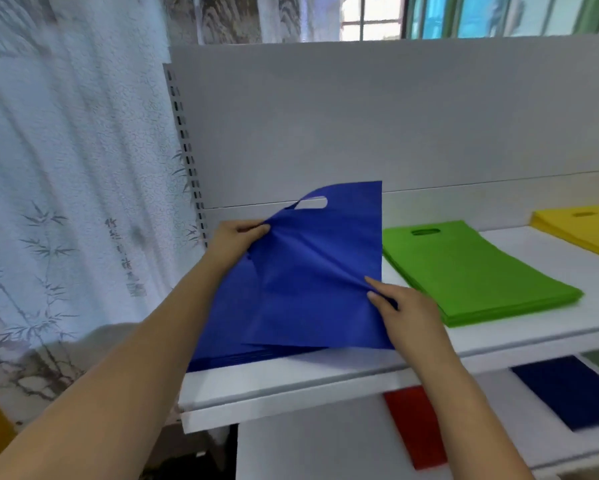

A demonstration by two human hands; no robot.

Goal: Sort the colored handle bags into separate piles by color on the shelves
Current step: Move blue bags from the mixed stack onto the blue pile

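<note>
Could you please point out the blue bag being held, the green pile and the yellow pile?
blue bag [308, 271]: head view, middle of its panel.
green pile [474, 271]: head view, top bag's centre.
yellow pile [589, 230]: head view, top face.

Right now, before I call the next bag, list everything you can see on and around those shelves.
Blue bag: one, royal blue, lifted at the left end of the upper shelf, over a blue pile.
Blue pile: one stack, blue, upper shelf left.
Green pile: one stack, green, upper shelf middle.
Yellow pile: one stack, yellow, upper shelf right, cut off by the frame.
Red bag: red, lower shelf, count unclear.
Navy bag: dark blue, lower shelf right, count unclear.
Upper shelf: one, white.
Curtain: white, bamboo print, left.
Left hand: pinches the blue bag's left edge.
Right hand: pinches its right edge.
</note>
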